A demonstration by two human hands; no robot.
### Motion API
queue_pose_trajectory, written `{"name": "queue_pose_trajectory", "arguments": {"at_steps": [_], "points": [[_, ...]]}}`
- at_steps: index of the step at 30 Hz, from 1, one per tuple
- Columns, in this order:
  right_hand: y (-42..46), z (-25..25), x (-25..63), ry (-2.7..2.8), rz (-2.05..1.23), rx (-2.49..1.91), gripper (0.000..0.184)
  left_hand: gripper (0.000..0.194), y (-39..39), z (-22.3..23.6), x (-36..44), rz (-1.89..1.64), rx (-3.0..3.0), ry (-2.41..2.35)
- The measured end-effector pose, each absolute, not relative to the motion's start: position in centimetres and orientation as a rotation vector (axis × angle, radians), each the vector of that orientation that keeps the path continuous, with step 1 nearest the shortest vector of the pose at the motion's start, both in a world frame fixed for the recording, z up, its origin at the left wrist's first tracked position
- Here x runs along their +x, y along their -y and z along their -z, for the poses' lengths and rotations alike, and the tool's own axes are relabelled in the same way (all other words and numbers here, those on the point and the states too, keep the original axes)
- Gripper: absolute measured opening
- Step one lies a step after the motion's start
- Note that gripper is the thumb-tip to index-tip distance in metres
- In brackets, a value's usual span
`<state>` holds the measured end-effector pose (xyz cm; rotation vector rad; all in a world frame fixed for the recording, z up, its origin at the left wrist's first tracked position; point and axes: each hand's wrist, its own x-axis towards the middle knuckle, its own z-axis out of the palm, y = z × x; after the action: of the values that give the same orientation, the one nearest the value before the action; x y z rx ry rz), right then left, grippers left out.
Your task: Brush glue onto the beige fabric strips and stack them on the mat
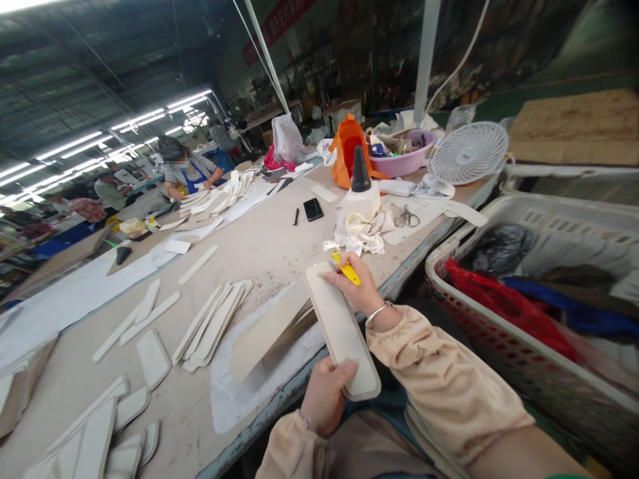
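My left hand (pixel 324 396) grips the near end of a long cream insole-shaped piece (pixel 342 329), thumb on top. My right hand (pixel 357 286) rests on the piece's far end and pinches a small yellow-handled brush (pixel 346 268). Under the piece lies a stack of similar flat strips (pixel 267 332) on a white sheet at the table's edge. A white glue bottle with a black nozzle (pixel 360 189) stands just beyond my right hand, beside crumpled white rags (pixel 357 236).
Several cream cut pieces (pixel 212 326) lie spread over the long table (pixel 259 253). A phone (pixel 313 209), scissors (pixel 407 217), a small white fan (pixel 469 154) and a pink basin (pixel 404 159) sit farther off. A white laundry basket (pixel 524 346) stands to the right. Another person (pixel 187 169) works at the far end.
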<state>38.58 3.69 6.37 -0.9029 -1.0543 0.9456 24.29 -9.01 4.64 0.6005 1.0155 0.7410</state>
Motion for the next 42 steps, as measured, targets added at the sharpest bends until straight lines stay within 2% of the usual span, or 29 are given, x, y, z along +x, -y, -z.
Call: {"name": "queue_pose_trajectory", "arguments": {"at_steps": [23, 42], "points": [[-3.7, -5.9, 38.2, 1.085, -0.831, -1.000, 0.037, 0.031, 9.8, -2.7, 22.8, -0.701, 0.748, -1.033], [-3.0, -6.8, 38.2, 1.120, -0.890, -0.948, 0.038, 0.043, 10.2, -3.6, 21.8, -0.718, 0.657, -0.974]]}}
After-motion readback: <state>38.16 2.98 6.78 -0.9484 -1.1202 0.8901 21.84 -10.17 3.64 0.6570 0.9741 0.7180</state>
